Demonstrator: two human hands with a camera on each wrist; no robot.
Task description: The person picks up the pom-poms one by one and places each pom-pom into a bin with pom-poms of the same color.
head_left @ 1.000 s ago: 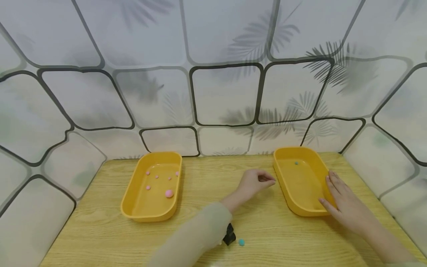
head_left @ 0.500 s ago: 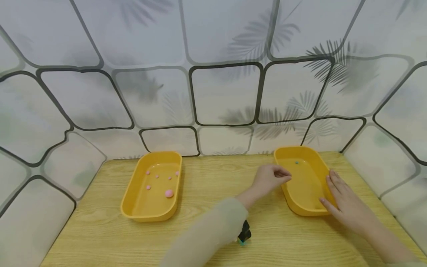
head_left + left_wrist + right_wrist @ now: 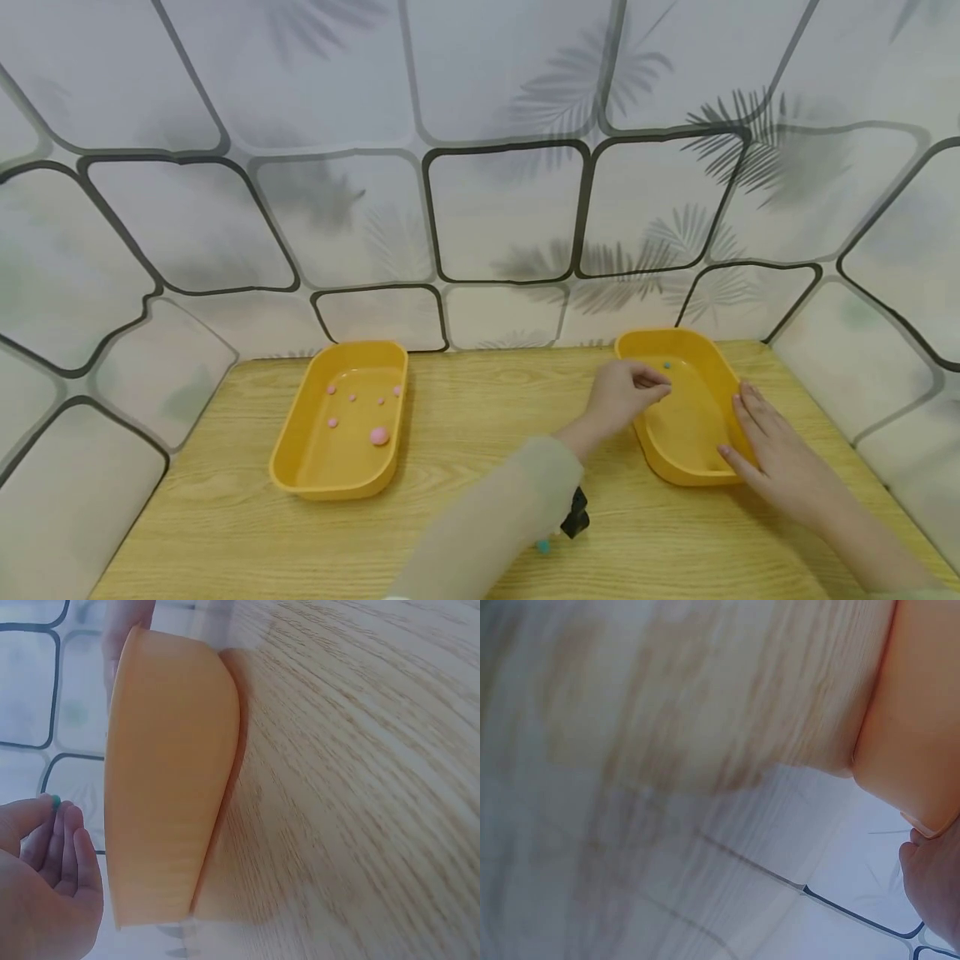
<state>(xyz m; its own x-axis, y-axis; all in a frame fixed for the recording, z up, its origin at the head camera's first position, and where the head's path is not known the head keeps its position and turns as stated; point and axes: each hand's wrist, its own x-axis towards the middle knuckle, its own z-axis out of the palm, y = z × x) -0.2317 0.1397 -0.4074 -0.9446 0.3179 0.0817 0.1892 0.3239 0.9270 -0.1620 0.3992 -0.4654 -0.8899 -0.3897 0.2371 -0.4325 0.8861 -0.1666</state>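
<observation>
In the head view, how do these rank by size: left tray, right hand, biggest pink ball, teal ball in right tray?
Largest first:
Left tray
Right hand
Biggest pink ball
Teal ball in right tray

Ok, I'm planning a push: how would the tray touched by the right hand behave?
The yellow tray has thin-looking walls holding a clean shape, so it's probably light and fairly stiff. Broad and low, it would likely slide rather than tip.

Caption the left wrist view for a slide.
Left grip pinching a small green ball higher than the yellow tray, right grip touching the tray's far side.
</observation>
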